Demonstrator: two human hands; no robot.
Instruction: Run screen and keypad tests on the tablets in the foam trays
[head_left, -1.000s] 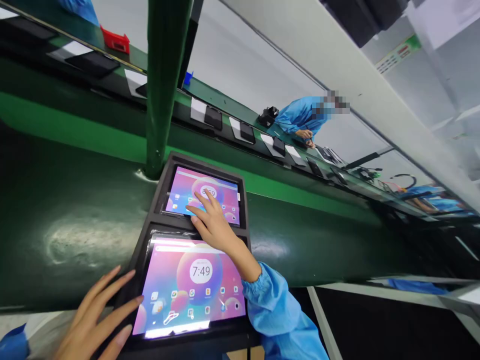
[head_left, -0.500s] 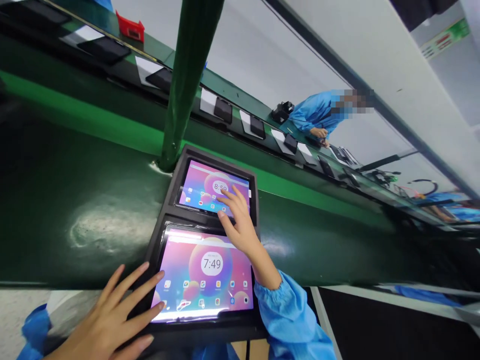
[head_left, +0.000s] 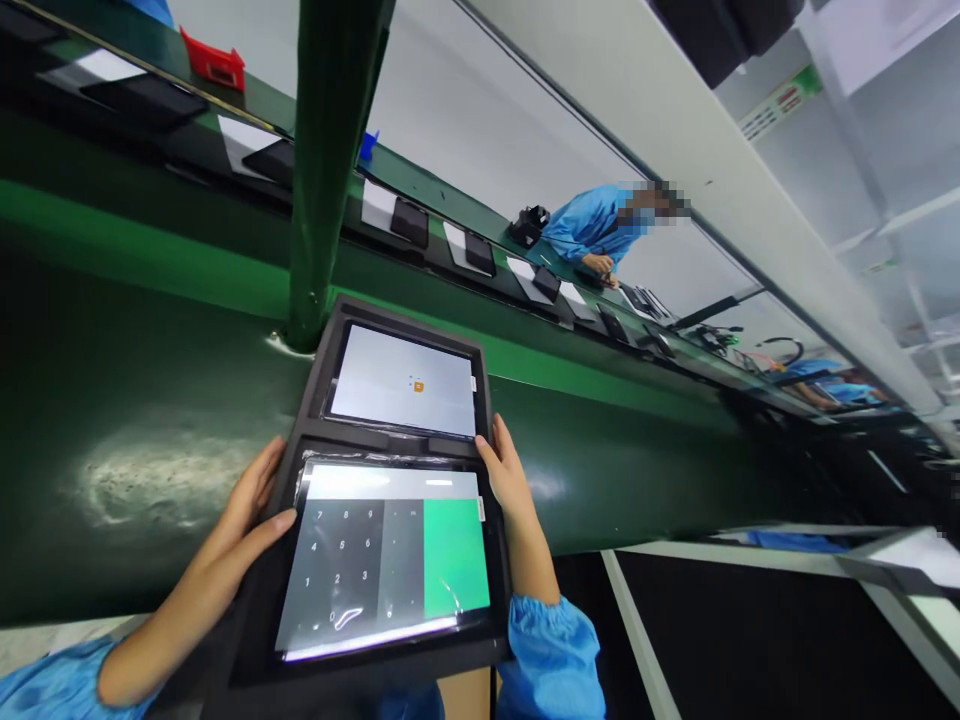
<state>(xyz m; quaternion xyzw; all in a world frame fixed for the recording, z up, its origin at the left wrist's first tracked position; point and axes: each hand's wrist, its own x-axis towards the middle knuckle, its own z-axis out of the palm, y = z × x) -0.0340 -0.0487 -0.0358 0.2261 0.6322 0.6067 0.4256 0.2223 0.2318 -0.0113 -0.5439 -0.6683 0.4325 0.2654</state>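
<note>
A black foam tray (head_left: 394,442) lies on the dark green conveyor belt (head_left: 150,400) and holds two lit tablets. The far tablet (head_left: 405,381) shows a pale grey screen with a small orange icon. The near tablet (head_left: 386,560) shows a grey number pad and a green block. My left hand (head_left: 251,510) grips the tray's left edge, thumb on top. My right hand (head_left: 506,480) holds the tray's right edge beside the near tablet, fingers curled on the rim.
A green post (head_left: 322,170) rises just behind the tray. Several dark tablets on white sheets (head_left: 390,215) line the far side of the belt. A person in a blue coat (head_left: 589,235) works farther down. A red bin (head_left: 214,62) sits at top left.
My right hand left the far tablet's screen and moved to the tray's right edge. My left hand now grips the left edge. Both screens changed from the pink home view.
</note>
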